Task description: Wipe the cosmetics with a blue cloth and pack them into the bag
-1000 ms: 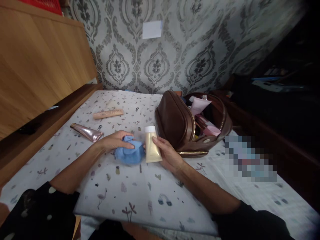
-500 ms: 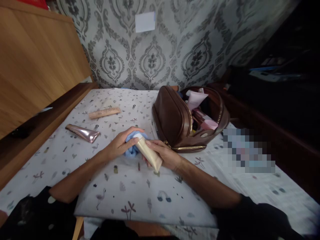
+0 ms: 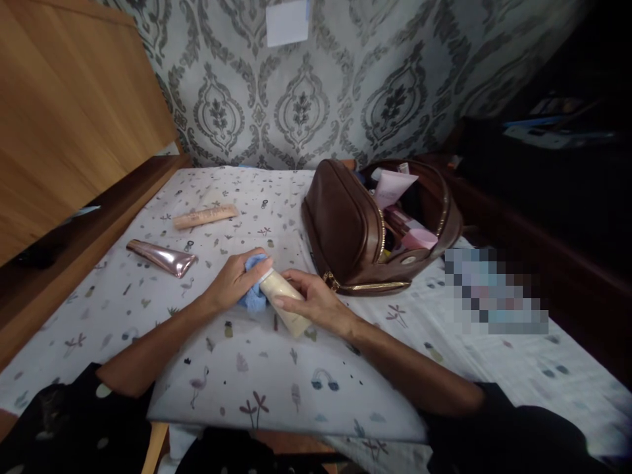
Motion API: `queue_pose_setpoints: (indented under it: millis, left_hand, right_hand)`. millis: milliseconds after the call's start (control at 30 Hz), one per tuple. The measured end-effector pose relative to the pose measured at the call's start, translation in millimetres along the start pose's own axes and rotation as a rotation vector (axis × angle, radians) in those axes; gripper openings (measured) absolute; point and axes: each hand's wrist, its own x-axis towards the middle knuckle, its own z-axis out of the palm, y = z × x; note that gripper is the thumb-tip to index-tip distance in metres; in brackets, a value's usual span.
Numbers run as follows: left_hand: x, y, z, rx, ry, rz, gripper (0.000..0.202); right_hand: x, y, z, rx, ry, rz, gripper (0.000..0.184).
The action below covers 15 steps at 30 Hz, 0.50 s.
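Observation:
A pale yellow squeeze tube (image 3: 284, 299) with a white cap is held over the table by both hands. My right hand (image 3: 318, 303) is closed round the tube's body, thumb on top. My left hand (image 3: 239, 280) grips a blue cloth (image 3: 254, 299) and presses it round the capped end. Left of my hands lie a shiny rose-gold tube (image 3: 162, 257) and, farther back, a peach tube (image 3: 206, 216), both flat on the patterned tablecloth (image 3: 241, 365).
An open brown leather bag (image 3: 340, 230) stands right of my hands, with a pink tube (image 3: 394, 189) and other cosmetics inside. A blurred-out item (image 3: 496, 289) lies farther right. A wooden cabinet (image 3: 79, 112) borders the left, and a patterned wall (image 3: 301, 112) the back.
My left hand and the cloth have shifted round the cap, covering more of it. My right hand's grip has moved down over the tube's body. The camera view has tilted slightly downward.

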Motion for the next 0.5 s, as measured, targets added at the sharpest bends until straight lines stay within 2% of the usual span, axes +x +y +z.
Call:
queue_pose_setpoints:
  millis: [200,267,400,500]
  left_hand:
    - [3.6,-6.4,-6.0,0.004,0.125,-0.024,0.043]
    - [4.7,-7.9,-6.9,0.003,0.159,-0.048,0.042]
    - [6.2,-8.7,-7.3,-0.003,0.196,-0.1,0.043]
    - [6.8,-8.6,-6.9,-0.011,0.201,-0.126,0.044]
  right_hand:
    - [2.5,6.7,-2.4,-0.037,0.114,-0.045,0.07]
    - [1.4,7.7,-1.9,-0.174,0.199,-0.095,0.071]
    - [-3.6,6.5,1.8,-0.634,0.327,-0.191,0.071]
    - [-5.9,6.5,3.9,-0.812,0.354,-0.221,0.057]
